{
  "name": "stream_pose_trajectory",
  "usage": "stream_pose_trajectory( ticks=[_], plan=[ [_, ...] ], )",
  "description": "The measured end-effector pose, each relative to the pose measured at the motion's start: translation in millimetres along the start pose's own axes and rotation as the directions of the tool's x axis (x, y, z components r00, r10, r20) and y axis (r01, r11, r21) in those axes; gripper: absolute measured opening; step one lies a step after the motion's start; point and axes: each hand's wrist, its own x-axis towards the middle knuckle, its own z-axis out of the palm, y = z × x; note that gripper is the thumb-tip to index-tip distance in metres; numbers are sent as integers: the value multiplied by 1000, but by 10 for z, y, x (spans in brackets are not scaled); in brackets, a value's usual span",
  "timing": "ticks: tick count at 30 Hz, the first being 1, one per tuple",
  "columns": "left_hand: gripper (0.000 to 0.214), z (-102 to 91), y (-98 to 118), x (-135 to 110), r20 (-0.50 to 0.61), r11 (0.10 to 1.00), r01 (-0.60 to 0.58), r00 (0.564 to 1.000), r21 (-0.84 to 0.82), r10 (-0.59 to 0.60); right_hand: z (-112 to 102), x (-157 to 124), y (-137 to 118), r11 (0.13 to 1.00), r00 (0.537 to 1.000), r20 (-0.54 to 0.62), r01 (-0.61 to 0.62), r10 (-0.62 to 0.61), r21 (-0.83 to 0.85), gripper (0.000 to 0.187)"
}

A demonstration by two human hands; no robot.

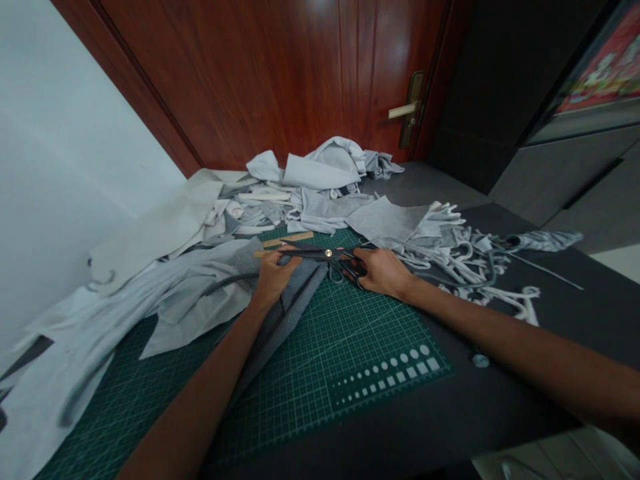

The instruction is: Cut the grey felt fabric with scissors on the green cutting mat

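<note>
A pair of black tailor's scissors with a brass pivot lies across both hands above a green cutting mat. My right hand grips the scissors at their handle loops. My left hand is closed around the blade end, beside the top of a long dark grey fabric strip. A wooden ruler lies just beyond my left hand. Pale grey cloth covers the mat's left side, and a tangle of cut grey strips lies to the right of my right hand.
A heap of pale grey fabric rises behind the mat, against a wooden door with a brass handle. A white wall bounds the left side. The dark tabletop extends right, with a small round metal object on it.
</note>
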Motion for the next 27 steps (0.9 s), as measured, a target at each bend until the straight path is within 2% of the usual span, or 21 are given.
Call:
stream_pose_trajectory(
  ticks=[5,10,15,20,27],
  plan=[
    [15,8,-19,0,2,1000,-2,1000,-11,2,-1,-7,4,1000,1000,5,-2,2,-7,18],
    [17,11,-17,-1,-13,998,55,998,20,-55,-13,-4,23,1000,999,32,-13,13,-12,19],
    [13,11,30,4,1,998,62,998,14,-62,-12,-10,5,1000,1000,2,13,-13,-11,19],
    [13,12,52,2,-9,999,53,999,12,-53,-23,-10,7,1000,1000,24,-10,10,-12,21],
    [8,4,74,6,1,994,77,997,81,-77,-21,-6,3,1000,1000,22,8,-8,-10,17]
  ],
)
